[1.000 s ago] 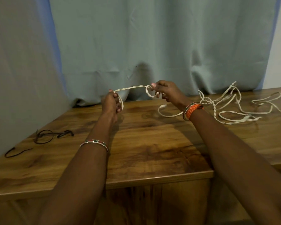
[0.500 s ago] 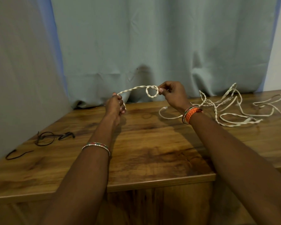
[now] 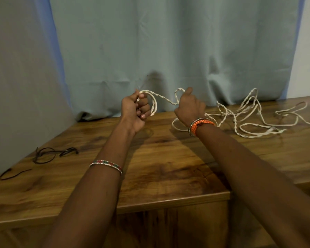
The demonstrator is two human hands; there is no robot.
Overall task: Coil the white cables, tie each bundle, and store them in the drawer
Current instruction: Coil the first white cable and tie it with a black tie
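Observation:
A white twisted cable lies in loose tangled loops on the right part of the wooden table. One end is lifted off the table between my hands. My left hand is closed around a small coil of two or three loops of that cable. My right hand pinches the cable a short way along, with a raised bend above the thumb. A slack twisted stretch hangs between the two hands. No drawer is in view.
Thin black ties lie on the table's left side, another black piece nearer the corner. A grey-blue curtain hangs right behind the table. The table's front edge runs below my forearms.
My left hand has turned upward and now holds a small coil of loops. My right hand has moved closer to me along the cable, and the single small loop near it is gone.

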